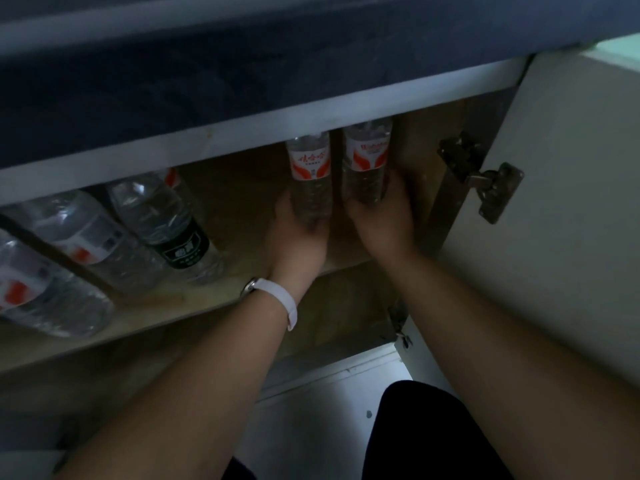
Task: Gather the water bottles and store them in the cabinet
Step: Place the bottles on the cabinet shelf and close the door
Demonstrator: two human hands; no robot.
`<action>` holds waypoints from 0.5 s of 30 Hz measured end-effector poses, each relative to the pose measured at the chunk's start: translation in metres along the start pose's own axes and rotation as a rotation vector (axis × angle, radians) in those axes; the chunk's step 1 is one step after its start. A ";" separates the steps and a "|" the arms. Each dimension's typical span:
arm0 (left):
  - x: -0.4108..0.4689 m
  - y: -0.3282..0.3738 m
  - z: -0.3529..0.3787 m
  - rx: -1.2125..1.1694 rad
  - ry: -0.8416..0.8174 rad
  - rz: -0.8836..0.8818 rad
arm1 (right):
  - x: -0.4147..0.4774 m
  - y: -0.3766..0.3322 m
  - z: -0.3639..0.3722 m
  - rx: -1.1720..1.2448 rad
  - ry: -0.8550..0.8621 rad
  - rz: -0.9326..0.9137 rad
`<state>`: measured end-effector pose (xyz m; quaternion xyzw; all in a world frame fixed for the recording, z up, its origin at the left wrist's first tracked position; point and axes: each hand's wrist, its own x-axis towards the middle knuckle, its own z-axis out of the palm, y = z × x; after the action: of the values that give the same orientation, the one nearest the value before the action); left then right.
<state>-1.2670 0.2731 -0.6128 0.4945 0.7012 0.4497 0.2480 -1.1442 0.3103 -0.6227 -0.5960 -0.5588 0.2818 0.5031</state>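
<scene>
Six bottles inside the open cabinet (207, 133)
The left hand (301, 233) grips one bottle (309, 161), the right hand (377, 220) a second bottle (369, 154) just beside it, mid-frame; four more bottles (90, 237) lean lower left.

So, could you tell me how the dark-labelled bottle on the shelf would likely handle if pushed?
The dark-labelled bottle seems filled, so probably heavy for its size. Its thin clear plastic would likely give when squeezed. Round-bodied, it could roll if tipped.
</scene>
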 end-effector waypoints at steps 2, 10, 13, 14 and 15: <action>-0.018 -0.010 -0.018 -0.038 -0.010 0.026 | -0.016 -0.005 -0.001 0.007 0.021 -0.008; -0.064 -0.070 -0.103 0.073 0.126 0.092 | -0.088 -0.044 0.025 -0.126 -0.213 -0.013; -0.075 -0.091 -0.141 0.052 0.295 0.069 | -0.104 -0.059 0.047 -0.158 -0.357 -0.071; -0.077 -0.097 -0.154 0.043 0.355 0.056 | -0.108 -0.065 0.054 -0.154 -0.394 -0.084; -0.079 -0.104 -0.166 0.034 0.417 0.044 | -0.111 -0.070 0.060 -0.149 -0.420 -0.091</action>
<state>-1.4167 0.1254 -0.6332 0.4101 0.7338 0.5357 0.0791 -1.2493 0.2131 -0.6038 -0.5340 -0.6968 0.3349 0.3424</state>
